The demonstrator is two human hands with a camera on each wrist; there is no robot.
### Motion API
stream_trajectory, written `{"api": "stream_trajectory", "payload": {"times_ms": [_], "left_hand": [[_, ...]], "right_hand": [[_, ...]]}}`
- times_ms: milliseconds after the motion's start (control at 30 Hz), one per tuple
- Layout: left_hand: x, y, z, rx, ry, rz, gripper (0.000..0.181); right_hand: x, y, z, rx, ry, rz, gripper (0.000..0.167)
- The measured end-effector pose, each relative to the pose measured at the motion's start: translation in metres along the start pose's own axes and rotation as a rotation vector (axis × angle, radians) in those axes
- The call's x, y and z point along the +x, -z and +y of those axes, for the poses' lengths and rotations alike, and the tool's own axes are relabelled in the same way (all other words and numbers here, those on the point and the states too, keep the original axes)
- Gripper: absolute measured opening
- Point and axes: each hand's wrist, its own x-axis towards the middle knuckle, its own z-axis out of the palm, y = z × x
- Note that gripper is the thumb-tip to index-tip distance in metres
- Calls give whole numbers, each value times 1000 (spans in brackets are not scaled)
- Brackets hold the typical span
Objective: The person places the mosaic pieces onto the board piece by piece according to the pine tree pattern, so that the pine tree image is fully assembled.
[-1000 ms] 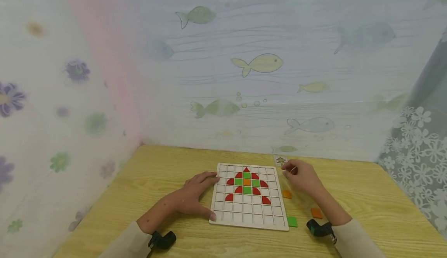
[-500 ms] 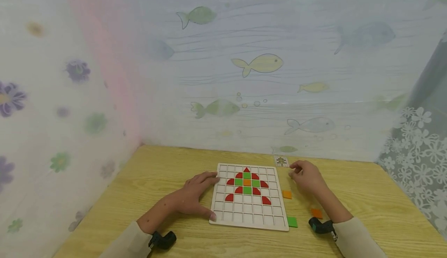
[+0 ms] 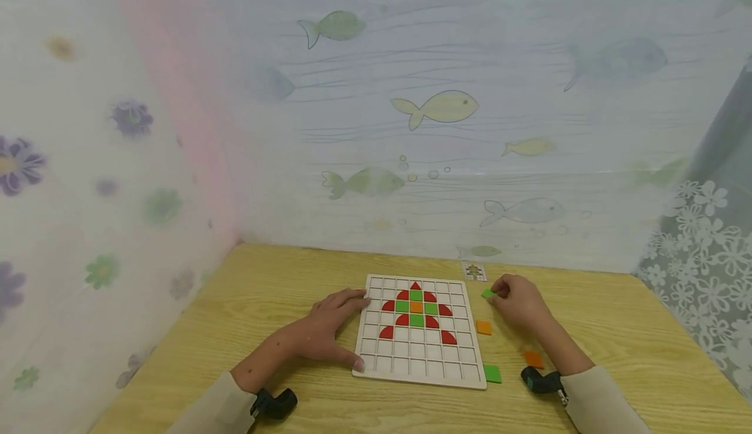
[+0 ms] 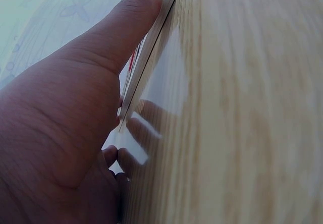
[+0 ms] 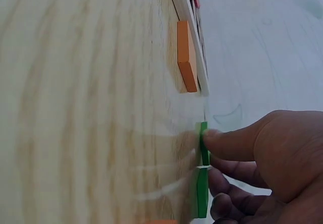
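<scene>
A pale wooden grid board (image 3: 420, 360) lies on the table, with red, green and orange pieces set in its cells in a tree-like pattern. My left hand (image 3: 329, 331) rests along the board's left edge, fingers and thumb spread. In the left wrist view the thumb touches the board's rim (image 4: 146, 65). Right of the board, my right hand (image 3: 518, 300) pinches a green square tile (image 3: 487, 293) at its fingertips. The right wrist view shows the thumb against this green tile (image 5: 204, 143); a second green tile (image 5: 201, 193) lies beside the curled fingers.
An orange tile (image 3: 484, 327) lies by the board's right edge, and a green tile (image 3: 492, 374) at its lower right corner. Another orange tile (image 3: 533, 359) is near my right wrist. A small pattern card (image 3: 474, 271) lies behind the board, close to the fish-patterned curtain (image 3: 435, 212).
My right hand has drawn back from beside the pattern card, rightward and slightly toward me. A green tile now shows at its fingertips. The left hand stays on the board's edge.
</scene>
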Motion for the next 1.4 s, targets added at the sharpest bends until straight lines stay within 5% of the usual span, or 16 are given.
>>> {"api": "stream_trajectory", "payload": {"times_ms": [667,933,1400], "left_hand": [[-1,0,2,-15,-10,1,116],[-2,0,2,-20,-17,4,115],[-1,-1,-1,-11,-22,3,114]], "right_hand": [[2,0,1,2,16,13,20],[1,1,-3,33,59,43,6],[-6,-9,-50,186,108,18,4]]}}
